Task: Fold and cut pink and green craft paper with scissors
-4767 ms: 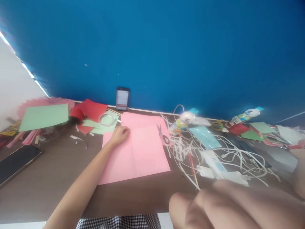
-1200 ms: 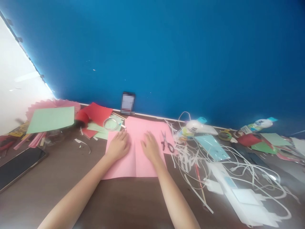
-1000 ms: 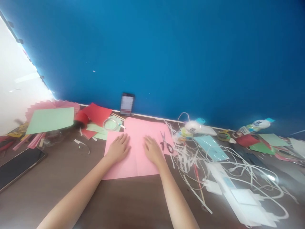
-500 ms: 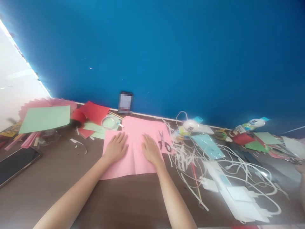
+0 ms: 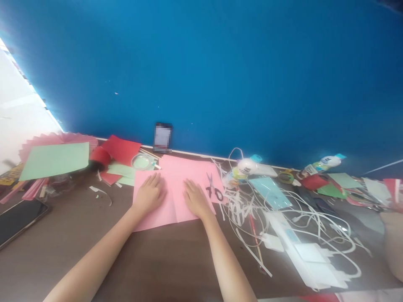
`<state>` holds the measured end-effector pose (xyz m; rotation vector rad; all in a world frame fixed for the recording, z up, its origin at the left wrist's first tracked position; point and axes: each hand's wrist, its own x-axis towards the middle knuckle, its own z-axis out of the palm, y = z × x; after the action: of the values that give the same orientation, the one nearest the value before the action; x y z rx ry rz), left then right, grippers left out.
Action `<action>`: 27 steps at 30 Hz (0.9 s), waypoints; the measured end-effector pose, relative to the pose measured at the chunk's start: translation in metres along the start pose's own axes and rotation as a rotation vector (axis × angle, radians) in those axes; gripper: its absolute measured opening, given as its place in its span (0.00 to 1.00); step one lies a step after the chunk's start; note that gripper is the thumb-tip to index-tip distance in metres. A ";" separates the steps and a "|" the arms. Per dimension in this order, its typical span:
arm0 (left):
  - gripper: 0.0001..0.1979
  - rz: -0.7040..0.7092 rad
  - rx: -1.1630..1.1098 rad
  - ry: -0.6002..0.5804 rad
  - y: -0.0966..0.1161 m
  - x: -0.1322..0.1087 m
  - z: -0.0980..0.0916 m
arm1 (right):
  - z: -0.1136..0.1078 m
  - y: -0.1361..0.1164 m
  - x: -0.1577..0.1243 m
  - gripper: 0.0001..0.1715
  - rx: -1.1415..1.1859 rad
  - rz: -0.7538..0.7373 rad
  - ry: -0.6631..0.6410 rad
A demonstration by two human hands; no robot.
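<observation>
A pink sheet of paper (image 5: 176,205) with a crease down its middle lies opened out on the dark table. My left hand (image 5: 149,193) rests flat on its left half, fingers stretched forward. On the right half lies my right hand (image 5: 195,199), palm down with its fingers a little apart. Under the far edge shows more pink paper (image 5: 185,162). A pair of scissors (image 5: 212,186) with dark handles lies on the pink paper just right of my right hand. Neither hand grips anything.
To the left are a phone (image 5: 22,220), a green sheet (image 5: 55,159), red paper (image 5: 122,149) and a tape roll (image 5: 141,162). At right, a white power strip (image 5: 291,243) lies among tangled cables, paper strips and glue bottles (image 5: 245,167). Part of another person (image 5: 393,243) shows at the right edge.
The view has shifted slightly. Both hands stay flat on the pink sheet, a little nearer its far side. More of the other person shows at the right edge.
</observation>
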<state>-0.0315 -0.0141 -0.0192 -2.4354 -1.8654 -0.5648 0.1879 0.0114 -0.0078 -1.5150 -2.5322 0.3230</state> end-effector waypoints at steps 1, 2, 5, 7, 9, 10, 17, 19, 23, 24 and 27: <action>0.24 -0.003 -0.004 -0.010 0.000 -0.001 0.001 | 0.002 0.000 0.002 0.28 -0.012 0.015 -0.005; 0.25 -0.006 -0.011 -0.026 0.000 -0.002 0.003 | 0.004 0.001 0.003 0.28 -0.021 0.025 -0.004; 0.26 -0.022 -0.022 -0.060 -0.001 -0.004 0.011 | 0.008 0.003 0.006 0.29 -0.035 0.053 0.011; 0.27 -0.034 -0.023 -0.062 -0.003 -0.005 0.014 | 0.009 0.003 0.006 0.29 -0.038 0.067 0.018; 0.27 -0.048 -0.023 -0.059 -0.003 -0.005 0.016 | 0.010 0.002 0.005 0.29 -0.040 0.082 0.022; 0.27 -0.054 -0.023 -0.059 -0.002 -0.005 0.015 | 0.010 0.002 0.005 0.29 -0.039 0.088 0.022; 0.27 -0.089 0.008 -0.064 0.004 -0.008 0.013 | 0.010 -0.002 0.005 0.29 -0.040 0.128 0.003; 0.28 -0.099 0.024 -0.069 0.004 -0.008 0.013 | 0.009 -0.003 0.005 0.30 -0.044 0.142 -0.006; 0.28 -0.074 0.031 -0.071 0.003 -0.006 0.007 | 0.004 -0.002 0.003 0.31 -0.036 0.118 0.017; 0.27 -0.060 0.034 -0.060 0.003 -0.005 0.005 | 0.002 -0.002 0.002 0.32 -0.039 0.103 0.035; 0.24 -0.014 0.053 -0.008 0.005 -0.003 -0.001 | 0.000 -0.002 0.000 0.31 -0.052 0.050 0.046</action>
<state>-0.0276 -0.0184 -0.0177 -2.3972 -1.8775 -0.5001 0.1862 0.0108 -0.0077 -1.5881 -2.4893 0.2279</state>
